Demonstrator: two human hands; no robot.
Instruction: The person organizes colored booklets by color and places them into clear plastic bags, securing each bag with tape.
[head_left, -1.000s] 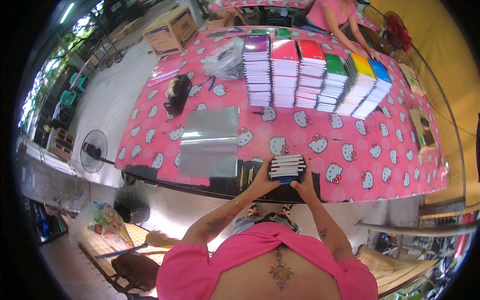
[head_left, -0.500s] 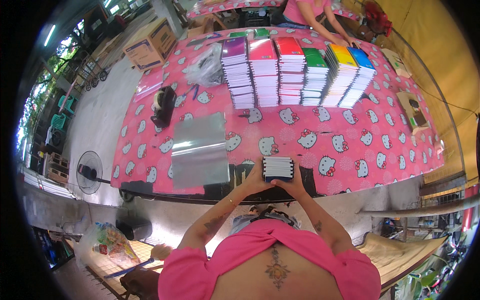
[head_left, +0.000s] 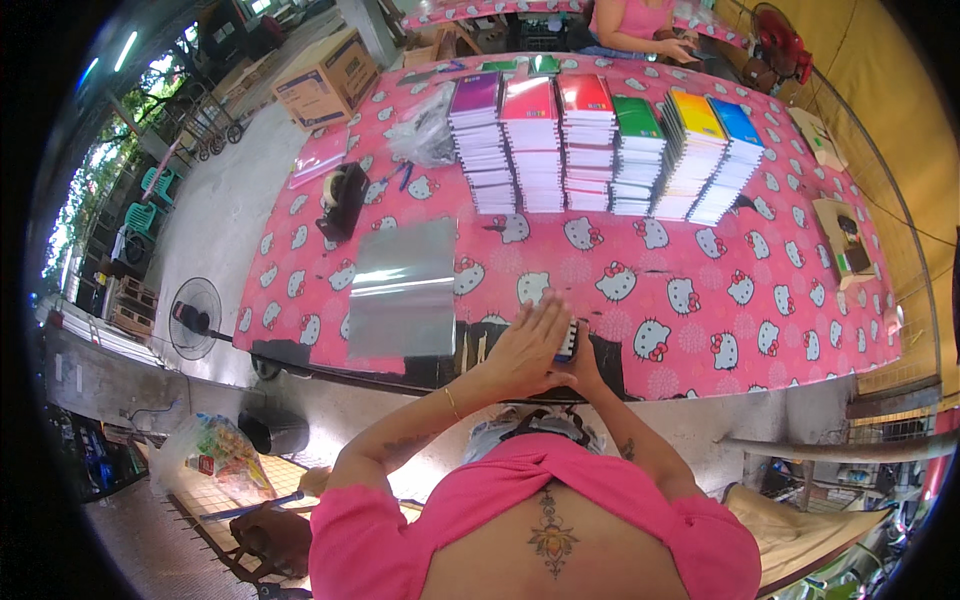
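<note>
Pink patterned tablecloth ends just below the hands, with open room rightward. I see the right hand gripping a small spiral-notebook stack near that edge; the left hand lies flat against it, fingers straight, where earlier both clasped its sides. Leftward lies a plastic sheet. Beyond, six notebook piles stand; a co-worker's hands have left them.

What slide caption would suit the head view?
Left hand laid against a small notebook bundle in the right hand, at a pink-covered table with six notebook stacks.
</note>
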